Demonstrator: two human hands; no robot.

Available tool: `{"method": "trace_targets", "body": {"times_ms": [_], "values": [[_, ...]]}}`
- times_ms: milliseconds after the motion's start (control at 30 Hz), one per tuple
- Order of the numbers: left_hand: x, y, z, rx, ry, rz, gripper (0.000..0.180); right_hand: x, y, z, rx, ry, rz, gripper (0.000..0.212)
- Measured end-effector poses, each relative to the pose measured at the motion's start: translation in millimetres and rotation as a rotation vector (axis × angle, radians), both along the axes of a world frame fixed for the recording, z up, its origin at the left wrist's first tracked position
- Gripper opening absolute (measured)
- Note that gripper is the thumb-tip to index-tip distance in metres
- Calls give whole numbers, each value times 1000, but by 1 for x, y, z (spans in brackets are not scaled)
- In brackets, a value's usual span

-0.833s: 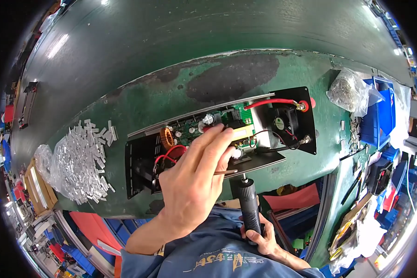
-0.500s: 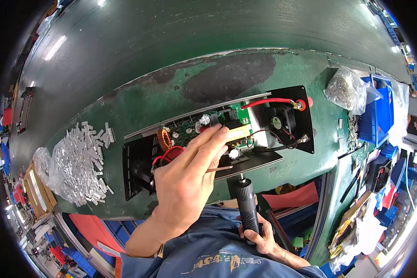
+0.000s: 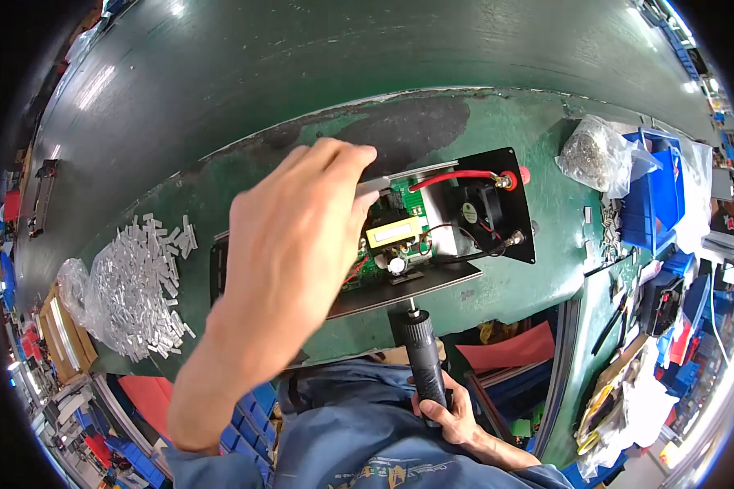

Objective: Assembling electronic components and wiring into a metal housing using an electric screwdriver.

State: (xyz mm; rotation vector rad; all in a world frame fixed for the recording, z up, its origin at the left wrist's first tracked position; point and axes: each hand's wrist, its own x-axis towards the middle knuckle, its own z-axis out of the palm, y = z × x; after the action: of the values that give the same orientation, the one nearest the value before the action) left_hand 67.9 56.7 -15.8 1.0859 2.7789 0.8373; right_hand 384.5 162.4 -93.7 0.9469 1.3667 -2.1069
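Clearly, the right hand (image 3: 453,414) at 5 o'clock is clamped around 1 black screwdriver (image 3: 422,350), its bit (image 3: 413,308) at the central electronic unit's (image 3: 394,234) near edge; a slip toward 12 o'clock might scrape the green board (image 3: 417,199). The left hand (image 3: 289,236), at 9 o'clock, arches above; I cannot tell its grip.

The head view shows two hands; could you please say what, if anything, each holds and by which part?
The right hand holds a black cylindrical screwdriver-like tool by its handle's rear end; whether the left hand holds anything cannot be told.
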Motion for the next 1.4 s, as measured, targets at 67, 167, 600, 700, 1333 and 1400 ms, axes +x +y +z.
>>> {"method": "trace_targets", "body": {"times_ms": [67,167,600,700,1333,1400], "values": [[-14,0,-14,-65,-32,-145,28,3,2,-4,4,6,16,54],[-23,3,-16,-168,-45,-204,27,4,4,-7,1,11,44,53],[-39,12,-31,-68,56,-429,20,9,6,-13,-49,56,19,59],[-38,14,-24,-96,-32,-352,23,5,2,-10,-46,58,-14,59],[61,-14,-40,143,65,64,42,5,6,-5,-40,8,1,55],[59,-14,-45,174,89,61,47,8,2,-7,-50,-10,-10,56]]}}
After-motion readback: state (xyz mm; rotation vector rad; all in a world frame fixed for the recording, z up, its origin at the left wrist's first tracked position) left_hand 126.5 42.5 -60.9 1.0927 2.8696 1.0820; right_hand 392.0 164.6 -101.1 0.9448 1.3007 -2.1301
